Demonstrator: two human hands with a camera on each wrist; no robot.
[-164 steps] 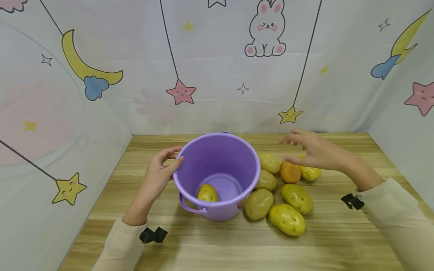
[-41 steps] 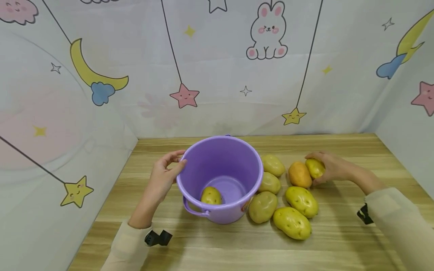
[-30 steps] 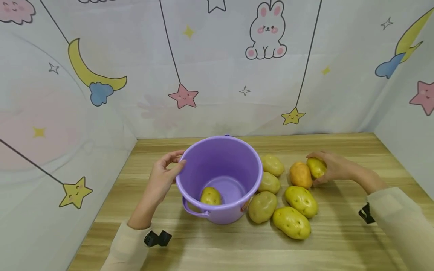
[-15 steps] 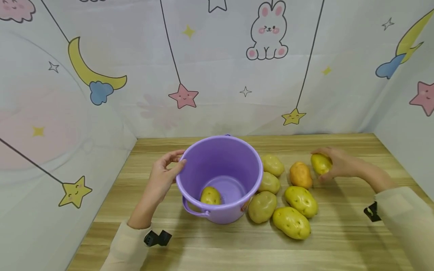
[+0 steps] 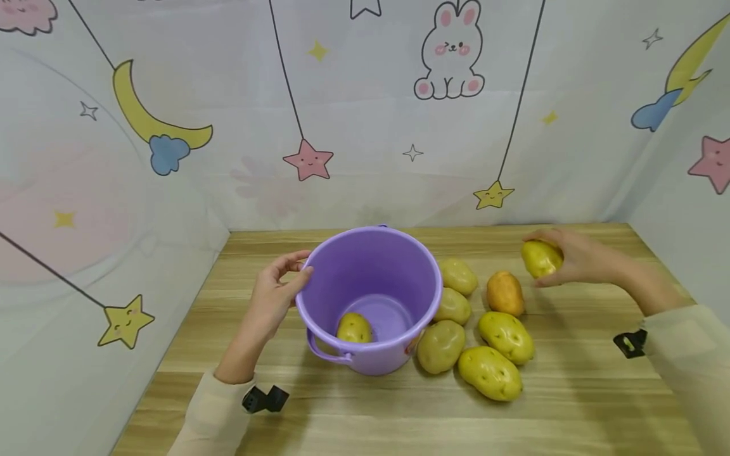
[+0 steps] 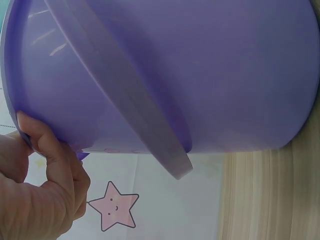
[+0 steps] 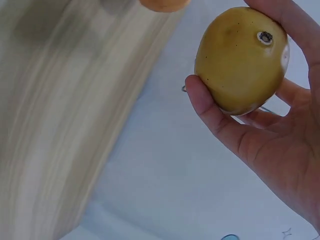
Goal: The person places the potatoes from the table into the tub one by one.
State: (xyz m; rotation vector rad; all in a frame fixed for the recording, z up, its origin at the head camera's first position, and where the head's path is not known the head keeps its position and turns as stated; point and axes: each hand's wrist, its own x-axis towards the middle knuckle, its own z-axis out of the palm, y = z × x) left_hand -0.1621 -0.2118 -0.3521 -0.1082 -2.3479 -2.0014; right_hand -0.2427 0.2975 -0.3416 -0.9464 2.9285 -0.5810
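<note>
The yellow fruit [image 5: 542, 258] is off to the right of the purple bucket [image 5: 379, 360], well apart from it and raised above the table [image 5: 365, 421]. The right hand [image 5: 578, 256] pinches it between thumb and fingers from the side away from the bucket. The right wrist view shows it rounded, smooth and slightly glossy, deep yellow with a few dark specks and a small dark, pale-rimmed stem spot.

Between it and the bucket stand several pieces. The orange piece [image 5: 504, 294] is nearest to it, a little towards the bucket. Just beside the bucket's right wall are the far pale potato [image 5: 458, 277], the middle pale potato [image 5: 453, 307] and the near pale potato [image 5: 441, 347]; whether they touch the wall cannot be told. To the bucket's near right, two dimpled ones lie against each other: the upper yellow potato [image 5: 505, 337] and the lower yellow potato [image 5: 490, 373].

Inside the bucket, one yellow piece [image 5: 353, 328] rests on the bottom, towards the near side. The left hand [image 5: 272, 285] grips the bucket's left rim, and the handle [image 5: 327, 353] hangs at its near left. A printed cloth [image 5: 353, 196] hangs behind the bucket.
</note>
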